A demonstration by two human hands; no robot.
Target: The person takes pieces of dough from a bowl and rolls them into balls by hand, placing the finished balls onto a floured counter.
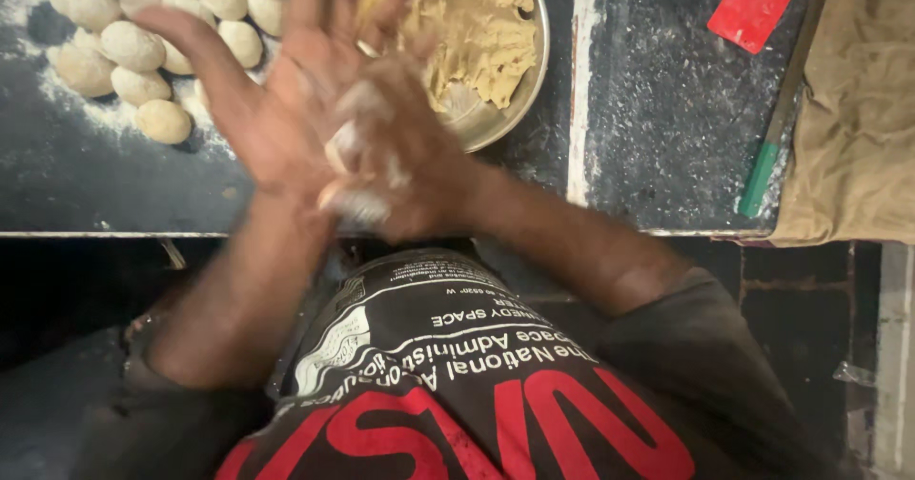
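Pressing your palms together above the bench's near edge, you have your left hand (276,99) spread flat with fingers splayed, and your right hand (400,156) cupped against it around a small floured piece of dough (345,146), mostly hidden between them. Behind your hands, a metal bowl (519,89) holds a mass of tan dough. Rolled dough balls (133,46) cluster on flour at the far left corner. A red scraper (750,6) lies toward the far right, beside a green-handled tool (777,127) and brown cloth (858,108).
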